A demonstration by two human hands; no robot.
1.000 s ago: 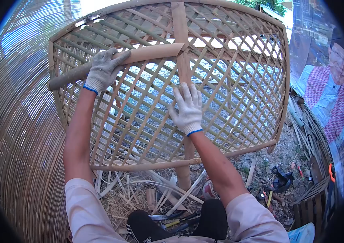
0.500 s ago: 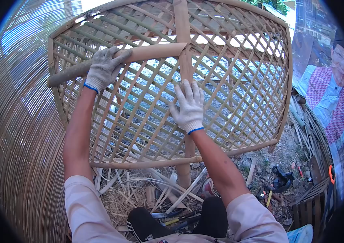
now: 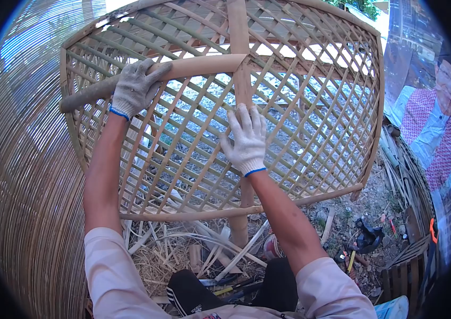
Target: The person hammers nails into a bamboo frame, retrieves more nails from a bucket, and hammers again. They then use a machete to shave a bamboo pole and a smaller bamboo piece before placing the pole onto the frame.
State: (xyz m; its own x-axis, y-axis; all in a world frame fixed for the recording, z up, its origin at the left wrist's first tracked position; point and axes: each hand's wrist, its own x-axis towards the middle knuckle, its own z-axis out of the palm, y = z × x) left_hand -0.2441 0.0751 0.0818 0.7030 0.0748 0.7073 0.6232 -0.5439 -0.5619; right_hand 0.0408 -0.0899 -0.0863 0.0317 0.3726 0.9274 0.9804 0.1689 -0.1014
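Left hand: gloved, this hand [image 3: 136, 87] is closed over the top of the long pole [image 3: 204, 65], the thumb reaching along it toward the right.
Long pole: it slants across the upper half of the lattice panel [image 3: 193, 216] — its far left end just past the panel's left edge, its angled right end lying on the central post [image 3: 240, 87]. The grip falls between those two ends.
Right hand: also gloved, this hand [image 3: 246, 139] lies with fingers spread on the post, below the pole's angled end; it pinches nothing.
Change: both hands keep their places on pole and post. The angled tip sits slightly farther across the post than in the first frame, close to its right edge.
Pole surface: dull grey-brown left of the hand, smooth and pale tan to the right.
Lattice: thin greenish and tan strips crossing in diamonds, inside a rounded frame with a bowed top.
Gloves: off-white knit with blue cuffs, the left one greyer.
Left side: a tall curving screen [image 3: 23, 186] of fine upright strips.
Ground: curly pale shavings [image 3: 159, 260] below the panel's bottom edge — a slatted crate [image 3: 406, 276] stands at the lower right.
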